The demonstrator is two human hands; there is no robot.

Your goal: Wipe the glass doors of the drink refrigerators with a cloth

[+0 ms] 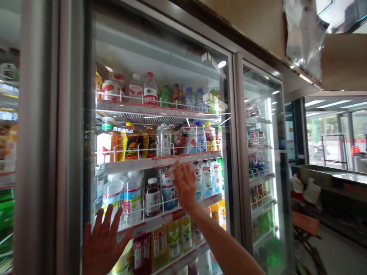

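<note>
I face a drinks cooler with a closed glass door (160, 76). My left hand (104, 244) lies flat on the glass at the lower left, fingers spread, holding nothing. My right hand (184, 185) is raised against the same glass further right, fingers stretched upward, slightly blurred, in front of the third shelf (137, 163). Behind the glass stand several rows of bottles: water bottles with red labels (150, 89) on top, yellow-labelled bottles (130, 143) below, white bottles (132, 196) beside my left hand.
A second glass door (262, 160) with more drinks stands to the right, past a metal post (239, 152). A wide metal frame (43, 137) borders the left. Far right, a steel counter (327, 173) and shop windows; cardboard (344, 61) hangs overhead.
</note>
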